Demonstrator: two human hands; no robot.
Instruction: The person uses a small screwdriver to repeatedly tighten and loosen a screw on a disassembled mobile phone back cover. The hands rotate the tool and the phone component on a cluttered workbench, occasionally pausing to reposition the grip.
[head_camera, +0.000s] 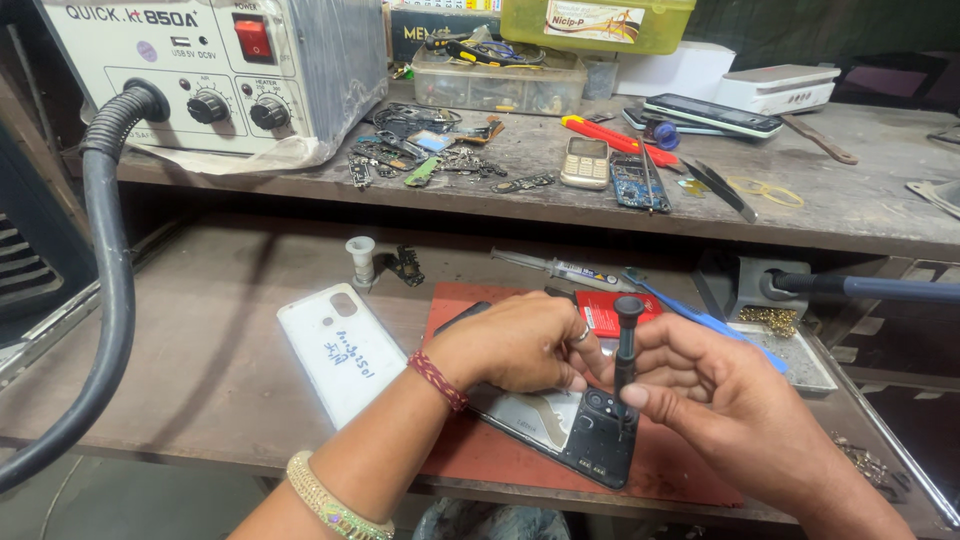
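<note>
An opened phone (575, 428) lies back-up on a red work mat (680, 470), its inner frame and camera module exposed. My left hand (520, 345) rests on the phone's upper part and holds it down, fingers curled. My right hand (700, 385) grips a black screwdriver (627, 345) held upright, its tip on the phone near the camera module. A white back cover (340, 360) with handwriting lies just left of the mat.
A hot-air rework station (215, 75) with a thick black hose (110, 290) stands at upper left. The shelf above holds small phones (585, 162), circuit boards, tweezers and boxes. A syringe (565, 268), a small white spool (361, 260) and a metal tray (790, 350) lie nearby.
</note>
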